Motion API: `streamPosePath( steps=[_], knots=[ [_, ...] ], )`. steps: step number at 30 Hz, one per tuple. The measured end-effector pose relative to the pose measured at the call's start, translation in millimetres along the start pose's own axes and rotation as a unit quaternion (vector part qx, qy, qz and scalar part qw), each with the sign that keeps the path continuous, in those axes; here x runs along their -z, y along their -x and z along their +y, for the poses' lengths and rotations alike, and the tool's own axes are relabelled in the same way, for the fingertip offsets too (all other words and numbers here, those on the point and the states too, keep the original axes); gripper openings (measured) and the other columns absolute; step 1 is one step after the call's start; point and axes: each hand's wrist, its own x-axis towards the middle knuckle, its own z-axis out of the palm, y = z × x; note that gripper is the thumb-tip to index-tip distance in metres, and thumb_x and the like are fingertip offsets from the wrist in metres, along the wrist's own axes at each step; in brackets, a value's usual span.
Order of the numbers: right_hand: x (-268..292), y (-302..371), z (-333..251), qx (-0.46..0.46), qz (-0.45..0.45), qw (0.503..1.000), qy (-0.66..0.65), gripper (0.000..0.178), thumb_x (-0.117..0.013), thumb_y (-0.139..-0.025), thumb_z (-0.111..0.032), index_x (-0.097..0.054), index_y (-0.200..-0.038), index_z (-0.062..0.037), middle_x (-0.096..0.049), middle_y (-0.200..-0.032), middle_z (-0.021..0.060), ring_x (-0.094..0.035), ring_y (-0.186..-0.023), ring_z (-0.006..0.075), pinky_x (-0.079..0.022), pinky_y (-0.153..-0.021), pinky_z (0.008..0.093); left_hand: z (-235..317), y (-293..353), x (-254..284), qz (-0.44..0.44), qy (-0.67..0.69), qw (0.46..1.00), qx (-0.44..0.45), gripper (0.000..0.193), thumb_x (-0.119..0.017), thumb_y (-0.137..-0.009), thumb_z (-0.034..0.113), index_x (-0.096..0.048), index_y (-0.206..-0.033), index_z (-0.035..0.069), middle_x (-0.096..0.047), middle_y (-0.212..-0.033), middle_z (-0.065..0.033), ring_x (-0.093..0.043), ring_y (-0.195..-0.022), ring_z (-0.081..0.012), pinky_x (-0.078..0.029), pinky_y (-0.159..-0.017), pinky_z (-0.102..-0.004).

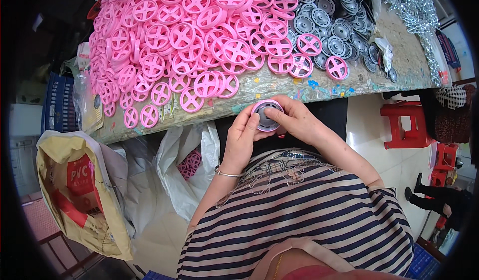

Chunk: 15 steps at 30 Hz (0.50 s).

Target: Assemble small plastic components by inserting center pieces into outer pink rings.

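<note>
Just off the table's front edge, both my hands hold one small round wheel (270,116), a grey disc set inside a pink rim. My left hand (245,125) wraps its left side, thumb along the rim. From the right, my right hand (294,116) grips it with the thumb pressed on the grey face. A big heap of pink spoked wheel rims (194,35) covers the left and middle of the table. To its right lies a pile of grey discs (342,23). A few pink rims at the border, like this one (337,68), lie over grey discs.
The worn wooden table (399,75) has paint-flecked edges. Silver tinsel (411,5) hangs at its right end. Below left stand a yellow paper sack (119,225) and a white plastic sack (169,180) with pink rims inside. Red stools (406,125) and other people are at the right.
</note>
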Motion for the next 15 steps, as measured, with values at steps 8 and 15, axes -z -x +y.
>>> streamPosePath(
  steps=[8,15],
  knots=[
    [4.8,6.2,0.4,-0.012,-0.017,0.999,-0.029,0.037,-0.038,-0.103,-0.032,-0.055,-0.118,-0.0023,-0.060,-0.097,0.0031,-0.055,-0.084,0.0094,-0.047,-0.073,0.0239,1.3,0.9,1.5,0.038,0.050,0.997,0.052,0.039,-0.035,-0.103,0.027,-0.042,-0.129,-0.002,-0.062,-0.109,-0.0176,-0.068,-0.088,-0.0272,-0.059,-0.075,-0.0343],
    [22.7,8.6,14.0,0.015,0.003,0.996,-0.092,0.036,-0.039,-0.102,-0.029,-0.056,-0.117,-0.0005,-0.062,-0.099,0.0038,-0.057,-0.090,0.0104,-0.046,-0.080,0.0262,-4.7,3.5,27.4,0.142,-0.108,0.982,-0.062,0.032,-0.043,-0.100,0.020,-0.049,-0.122,-0.002,-0.064,-0.100,-0.0138,-0.068,-0.077,-0.0226,-0.059,-0.062,-0.0307]
  ],
)
